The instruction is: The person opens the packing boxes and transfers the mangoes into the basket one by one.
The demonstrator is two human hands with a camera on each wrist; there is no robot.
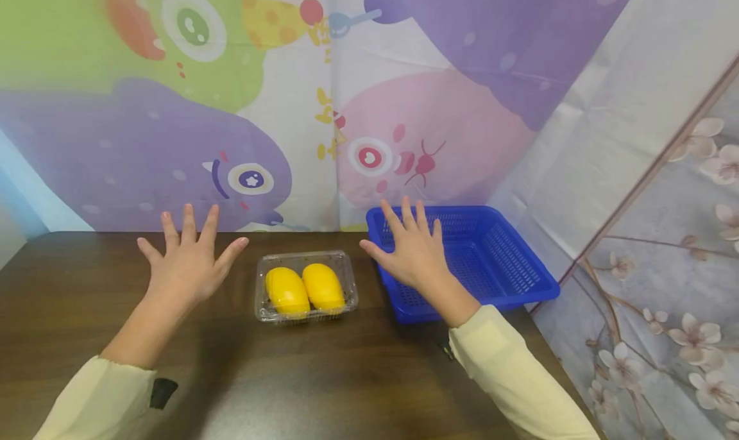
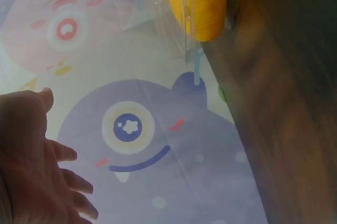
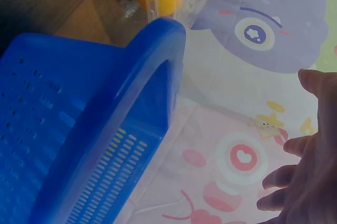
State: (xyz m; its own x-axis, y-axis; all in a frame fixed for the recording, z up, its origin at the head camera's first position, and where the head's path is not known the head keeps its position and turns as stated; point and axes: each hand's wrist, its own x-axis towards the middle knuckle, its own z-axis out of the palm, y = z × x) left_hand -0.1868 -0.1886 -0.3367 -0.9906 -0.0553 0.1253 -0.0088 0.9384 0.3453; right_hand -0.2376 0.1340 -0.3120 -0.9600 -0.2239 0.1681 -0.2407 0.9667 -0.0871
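Two yellow, rounded mango-like fruits (image 1: pixel 287 291) sit side by side in a clear plastic box (image 1: pixel 349 299) on the brown table. To the left of that box my left hand (image 1: pixel 187 270) hovers with its fingers spread, holding nothing. My right hand (image 1: pixel 417 251), fingers also spread, is raised at the left side of a blue plastic basket (image 1: pixel 537 289) and covers part of its rim. No fruit shows inside the basket. In the left wrist view one yellow fruit (image 2: pixel 208 8) appears behind the box's clear wall. The right wrist view shows the basket's rim (image 3: pixel 142 50) up close.
The dark wooden table (image 1: pixel 288 382) ends at the back against a cartoon-printed cloth (image 1: pixel 312 196). A flowered panel (image 1: pixel 652 337) stands along the right side, close to the basket. A small dark piece (image 1: pixel 163 393) shows beside the left sleeve.
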